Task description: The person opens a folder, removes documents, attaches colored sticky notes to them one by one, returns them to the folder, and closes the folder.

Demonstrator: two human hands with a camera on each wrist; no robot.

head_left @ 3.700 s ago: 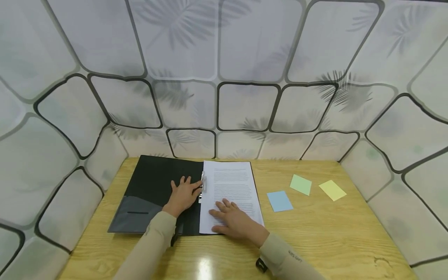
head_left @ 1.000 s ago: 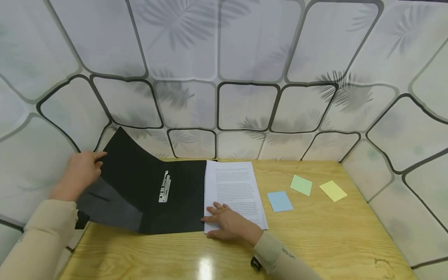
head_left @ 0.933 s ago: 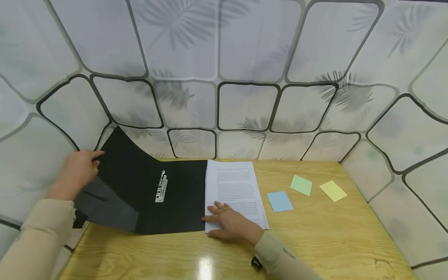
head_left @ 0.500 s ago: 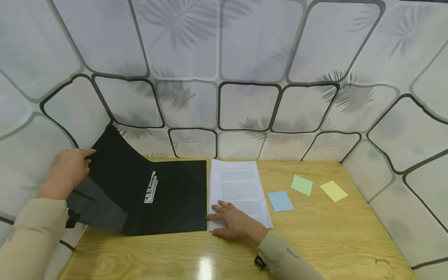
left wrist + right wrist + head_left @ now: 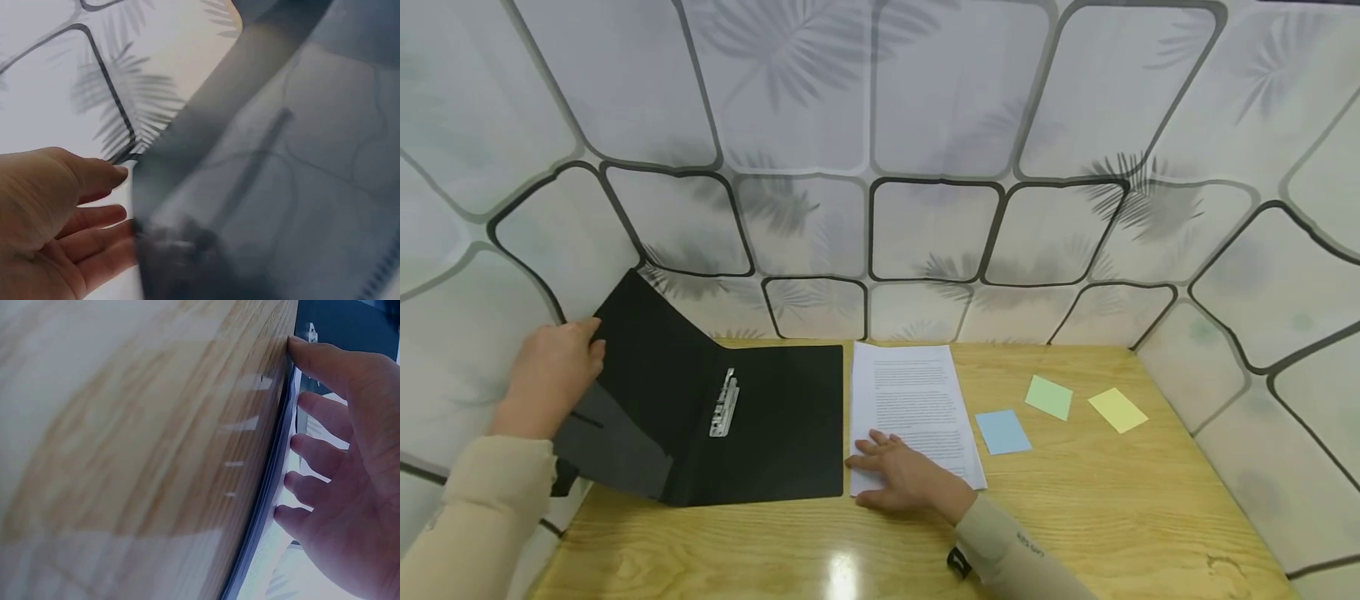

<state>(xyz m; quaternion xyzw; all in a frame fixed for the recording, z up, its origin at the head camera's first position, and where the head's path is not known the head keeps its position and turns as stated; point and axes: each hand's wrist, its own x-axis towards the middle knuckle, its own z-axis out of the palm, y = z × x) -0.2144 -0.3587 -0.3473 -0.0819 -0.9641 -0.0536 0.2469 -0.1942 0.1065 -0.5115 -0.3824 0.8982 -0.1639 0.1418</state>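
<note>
There you were, left hand (image 5: 550, 367) out at the left of the frame, fingers right at the edge of the black folder's (image 5: 775, 425) raised cover (image 5: 651, 358)! Pinching it, or merely touching? Even your left wrist view could not tell me, with the fingertips meeting that edge. The folder lay open, left of centre in the lower half, its cover tilted up towards the patterned wall (image 5: 932, 225), its grey pocket (image 5: 617, 446) at lower left, the metal clip (image 5: 724, 408) near the fold.

And your right hand (image 5: 906, 475)? Lower centre, fingers spread, resting ungripped on the near end of the printed papers (image 5: 910, 392)! That stack sat just right of the folder, a thin strip of worktop (image 5: 760, 542) between them. Over on the right side, three notes: blue (image 5: 1003, 432) just beside the papers, green (image 5: 1048, 397) above it, yellow (image 5: 1117, 410) farthest right, all apart
</note>
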